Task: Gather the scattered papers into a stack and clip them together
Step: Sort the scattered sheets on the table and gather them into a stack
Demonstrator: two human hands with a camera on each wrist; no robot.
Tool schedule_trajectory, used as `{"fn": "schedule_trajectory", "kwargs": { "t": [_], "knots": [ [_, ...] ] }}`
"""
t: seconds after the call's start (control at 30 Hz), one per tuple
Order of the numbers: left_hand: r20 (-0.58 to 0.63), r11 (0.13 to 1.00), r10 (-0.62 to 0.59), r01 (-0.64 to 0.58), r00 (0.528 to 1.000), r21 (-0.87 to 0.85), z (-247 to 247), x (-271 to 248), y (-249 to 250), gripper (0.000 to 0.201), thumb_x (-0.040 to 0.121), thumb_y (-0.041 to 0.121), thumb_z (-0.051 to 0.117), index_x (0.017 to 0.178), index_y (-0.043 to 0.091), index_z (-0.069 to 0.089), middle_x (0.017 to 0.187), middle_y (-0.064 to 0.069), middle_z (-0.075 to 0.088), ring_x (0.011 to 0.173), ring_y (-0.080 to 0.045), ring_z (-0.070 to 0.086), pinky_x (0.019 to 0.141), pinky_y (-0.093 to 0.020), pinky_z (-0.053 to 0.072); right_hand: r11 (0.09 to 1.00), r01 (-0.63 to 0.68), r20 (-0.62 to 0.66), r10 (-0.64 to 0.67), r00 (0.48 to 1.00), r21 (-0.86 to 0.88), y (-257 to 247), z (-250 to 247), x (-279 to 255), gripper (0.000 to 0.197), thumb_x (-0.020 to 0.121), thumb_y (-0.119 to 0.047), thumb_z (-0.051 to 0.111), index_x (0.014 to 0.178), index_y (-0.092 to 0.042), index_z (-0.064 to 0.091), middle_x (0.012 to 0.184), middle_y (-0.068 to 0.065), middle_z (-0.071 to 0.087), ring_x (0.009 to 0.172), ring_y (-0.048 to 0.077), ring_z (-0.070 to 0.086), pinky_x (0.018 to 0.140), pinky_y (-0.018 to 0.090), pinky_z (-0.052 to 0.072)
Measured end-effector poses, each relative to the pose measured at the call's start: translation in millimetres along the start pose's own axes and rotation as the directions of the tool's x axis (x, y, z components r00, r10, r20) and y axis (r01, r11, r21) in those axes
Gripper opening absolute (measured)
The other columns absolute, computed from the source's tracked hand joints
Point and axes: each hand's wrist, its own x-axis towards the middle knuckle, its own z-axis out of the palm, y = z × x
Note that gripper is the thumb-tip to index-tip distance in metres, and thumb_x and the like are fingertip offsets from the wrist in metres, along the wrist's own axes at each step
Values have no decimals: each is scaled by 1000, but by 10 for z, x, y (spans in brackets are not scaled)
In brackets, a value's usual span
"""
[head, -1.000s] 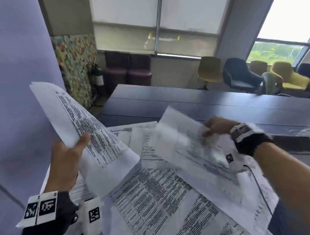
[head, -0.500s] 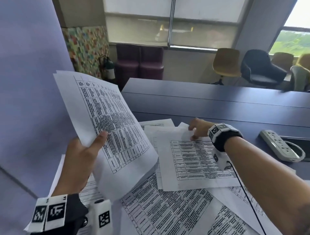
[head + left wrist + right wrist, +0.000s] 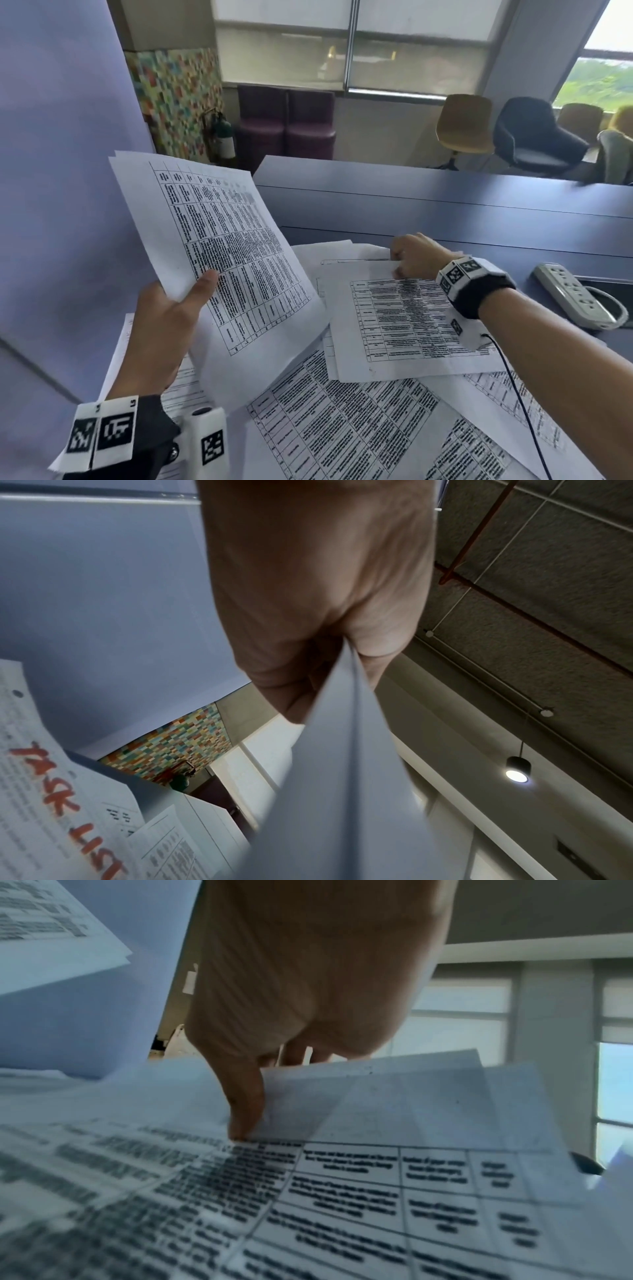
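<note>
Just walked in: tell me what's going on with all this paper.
A person is collecting printed sheets strewn over a dark desk. The left hand holds a small bundle of gathered sheets raised off the desk, thumb on the front. The right hand pinches the far edge of another table-printed sheet lying on the pile, and that edge is lifting. Several loose sheets remain spread underneath. No clip is visible. A power strip sits to the right.
</note>
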Motion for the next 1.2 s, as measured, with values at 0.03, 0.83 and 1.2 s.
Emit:
{"fn": "schedule_trajectory", "kwargs": {
  "t": [0.03,0.83,1.2],
  "knots": [
    [6,1000,1,-1,1000,-3,-6,3,-6,15,89,21,64,78,31,70,73,9,70,74,-11,62,73,-30,46,999,42,-30,-43,999,-25,-3,-19,-43,16,71,-21,74,76,-21,58,91,-4,54,85,19,55,75,30,48],
    [180,995,53,-38,982,-88,379,-165,343,39,87,34,68,122,22,57,98,0,71,95,-18,68,90,-44,53,-89,123,-87,330,940,988,468,-1296,-1561,7,69,-14,70,75,-11,68,63,-2,67,50,4,62,43,15,50],
    [505,895,-71,279,860,-349,911,-772,646,46,55,50,85,87,19,74,73,-2,74,69,-16,72,60,-30,57,-458,-356,365,-71,928,815,-3,-151,-1975,55,43,-4,95,91,2,70,72,13,72,54,18,68,53,25,57]
  ]
}}
